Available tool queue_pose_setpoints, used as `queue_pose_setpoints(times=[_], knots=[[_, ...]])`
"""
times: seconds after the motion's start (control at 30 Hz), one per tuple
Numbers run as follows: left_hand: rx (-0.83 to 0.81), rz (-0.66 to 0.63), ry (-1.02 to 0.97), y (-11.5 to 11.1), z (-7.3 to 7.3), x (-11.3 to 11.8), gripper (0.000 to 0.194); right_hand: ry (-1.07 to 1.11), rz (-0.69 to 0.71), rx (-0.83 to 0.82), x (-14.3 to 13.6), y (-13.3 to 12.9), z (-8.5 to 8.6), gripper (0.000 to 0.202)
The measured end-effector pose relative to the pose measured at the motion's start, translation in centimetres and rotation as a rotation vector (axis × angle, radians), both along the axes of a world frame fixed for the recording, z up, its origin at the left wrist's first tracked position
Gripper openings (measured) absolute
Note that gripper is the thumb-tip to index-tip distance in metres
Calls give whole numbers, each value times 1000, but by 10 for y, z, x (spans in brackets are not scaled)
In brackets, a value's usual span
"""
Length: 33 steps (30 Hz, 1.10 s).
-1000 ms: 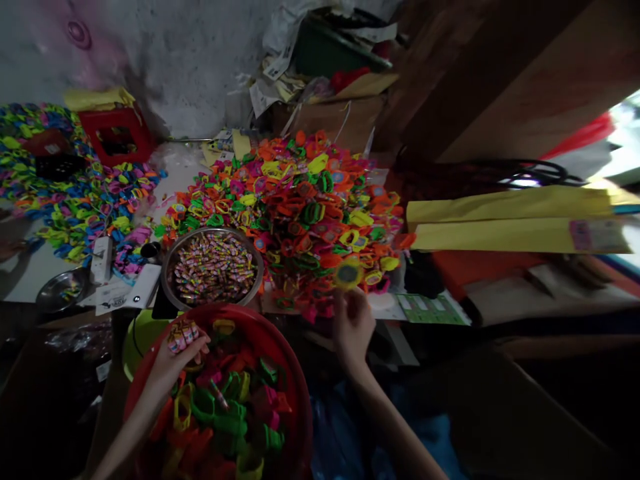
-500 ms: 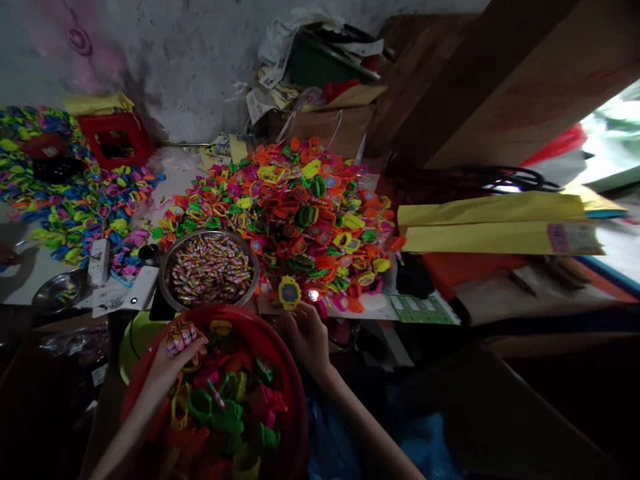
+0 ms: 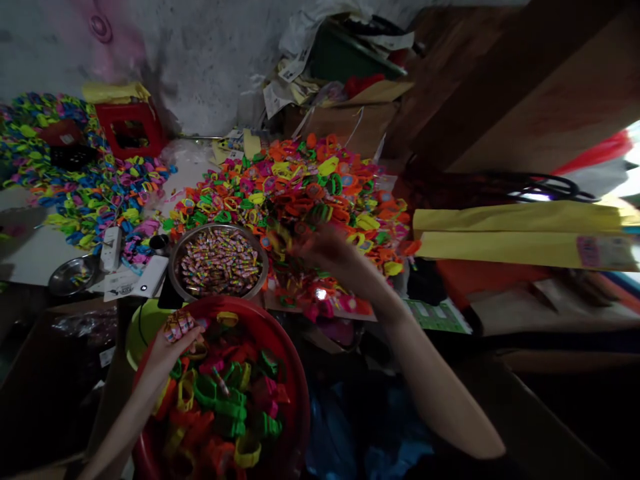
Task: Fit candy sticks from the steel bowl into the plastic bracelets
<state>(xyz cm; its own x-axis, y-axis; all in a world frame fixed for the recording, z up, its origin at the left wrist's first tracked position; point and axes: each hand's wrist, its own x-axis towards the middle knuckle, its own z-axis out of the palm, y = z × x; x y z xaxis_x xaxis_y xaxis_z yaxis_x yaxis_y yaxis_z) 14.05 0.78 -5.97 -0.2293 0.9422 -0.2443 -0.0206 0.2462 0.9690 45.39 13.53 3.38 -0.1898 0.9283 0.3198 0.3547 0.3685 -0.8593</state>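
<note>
My left hand is closed around a small bunch of wrapped candy rolls, over the left rim of a red tub. Loose toy watches in green, yellow, orange and pink fill the tub, with a candy roll lying among them. My right hand is stretched over a heap of toy watches on the table. Motion smears its fingers, and a blurred yellow toy watch shows at their tips; whether they grip it is unclear. Left of that hand stands a steel bowl full of candy rolls.
At the left are a second colourful heap, a red stool, a power strip, a white phone-like device and a small metal bowl. Yellow folded sheets lie right; a cardboard box stands behind.
My right hand has moved from beside the tub, where it held up a yellow toy watch, forward over the heap. My left hand keeps the candy rolls. The view has shifted slightly.
</note>
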Motion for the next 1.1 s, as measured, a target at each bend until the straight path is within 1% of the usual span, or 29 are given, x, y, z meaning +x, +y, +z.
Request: queue_pose_setpoints(times=[0.03, 0.07, 0.1, 0.13, 0.17, 0.2, 0.27, 0.37, 0.43, 0.47, 0.5, 0.57, 0.63, 0.73, 0.83, 0.93, 1.0, 1.1], knots=[[0, 5, -3, -1, -1, -1, 29, 59, -87, 118, 3, 11, 7, 58], [-2, 3, 3, -2, -2, -3, 28, 132, -190, 287, 4, 18, 12, 60], [-4, -3, 12, -3, -2, -4, 28, 173, -254, 395, 2, 22, 15, 60], [-4, -11, 22, -4, -2, -5, 28, 186, -307, 475, -2, 21, 13, 57], [-6, -20, 34, -4, -2, -6, 27, 160, -325, 515, -8, 17, 9, 52], [-7, -29, 44, -4, -2, -6, 27, 96, -300, 506, -16, 10, 1, 46], [-4, -38, 47, -4, -2, -7, 26, -89, -155, 460, -37, -7, -24, 36], [-27, 16, 6, -3, 0, -8, 28, -338, 207, 356, -66, -29, -72, 33], [-44, 49, -18, -3, 1, -8, 29, -470, 450, 258, -80, -41, -103, 33], [-46, 53, -22, -3, 2, -8, 28, -535, 544, 200, -84, -47, -116, 34], [-44, 52, -20, -4, 3, -8, 26, -597, 610, 141, -88, -53, -128, 35], [-38, 64, -19, -5, 3, -8, 26, -697, 658, 43, -94, -66, -144, 38], [-43, 91, -18, -6, 2, -10, 27, -742, 633, -9, -97, -77, -151, 37], [-69, 118, -23, -6, -4, -12, 29, -726, 621, -48, -100, -89, -152, 31], [-93, 137, -45, -6, -8, -12, 30, -715, 618, -67, -100, -93, -149, 27], [-110, 150, -72, -6, -9, -11, 31, -723, 603, -53, -101, -94, -150, 23], [-112, 135, -55, -7, -9, -10, 32, -739, 602, -26, -101, -93, -153, 21], [-101, 75, -6, -7, -11, -10, 30, -774, 594, 14, -103, -92, -156, 18]])
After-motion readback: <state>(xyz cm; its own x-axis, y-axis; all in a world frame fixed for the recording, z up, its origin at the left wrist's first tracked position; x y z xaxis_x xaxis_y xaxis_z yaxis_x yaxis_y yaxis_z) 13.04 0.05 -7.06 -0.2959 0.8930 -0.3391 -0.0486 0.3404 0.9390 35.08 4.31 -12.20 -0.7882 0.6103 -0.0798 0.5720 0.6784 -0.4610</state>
